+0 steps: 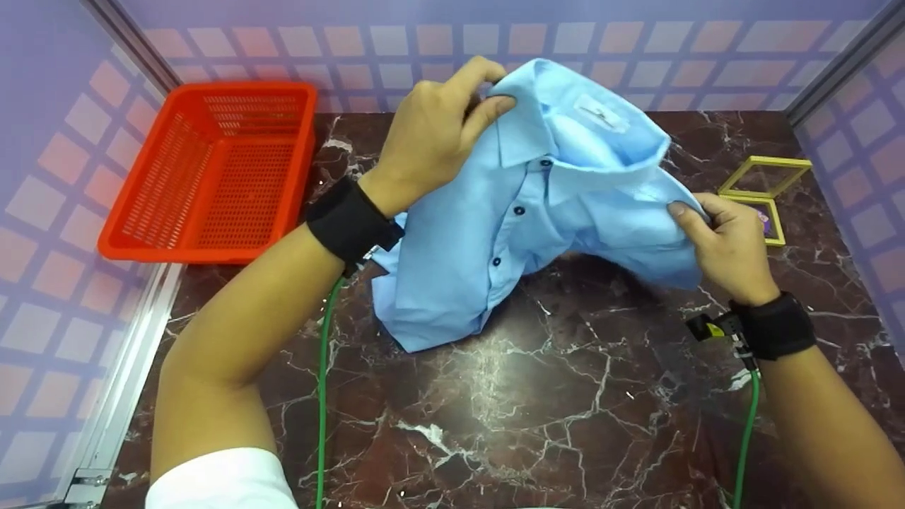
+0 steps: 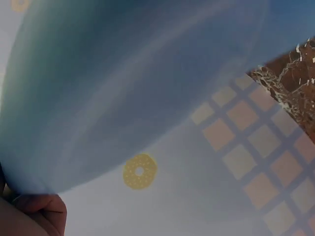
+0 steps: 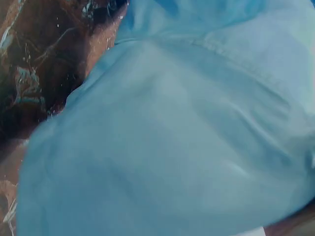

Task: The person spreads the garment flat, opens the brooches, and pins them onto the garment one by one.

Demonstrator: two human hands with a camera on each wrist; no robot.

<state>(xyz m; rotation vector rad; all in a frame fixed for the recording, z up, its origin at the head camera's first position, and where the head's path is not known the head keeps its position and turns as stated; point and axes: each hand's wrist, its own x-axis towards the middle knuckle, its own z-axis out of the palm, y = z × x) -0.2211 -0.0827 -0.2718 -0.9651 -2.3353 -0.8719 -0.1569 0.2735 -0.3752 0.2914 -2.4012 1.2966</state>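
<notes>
"Pinching with both hands, aren't you? Your left hand (image 1: 438, 127) has thumb and forefinger clamped on the collar (image 1: 527, 134) of a light-blue shirt (image 1: 452, 247), near its left end."

"And your right hand (image 1: 735, 244) grips the same shirt lower down, near the shoulder, thumb on top. Its other fingers are partly hidden, so I can't tell how each one lies."

"Where does that put your shirt?"

"Between your hands, raised at the collar, its body hanging toward you. You have the front uppermost, with dark buttons (image 1: 520, 211) down it and a white label (image 1: 601, 113) showing inside the neck. I can't tell whether the lowest folds touch the table (image 1: 537, 396). Your right wrist view is mostly blue cloth."

"What else is around you?"

"A black band on each of your wrists, a green cable (image 1: 323, 396) running down beside your left arm, and a white sleeve (image 1: 223, 481) above that elbow. To your left sits a red basket (image 1: 177, 254); just beyond your right hand, a yellow frame (image 1: 776, 162) with its lid raised and something purple inside. Behind it all stands a checkered wall (image 1: 353, 42)."
</notes>
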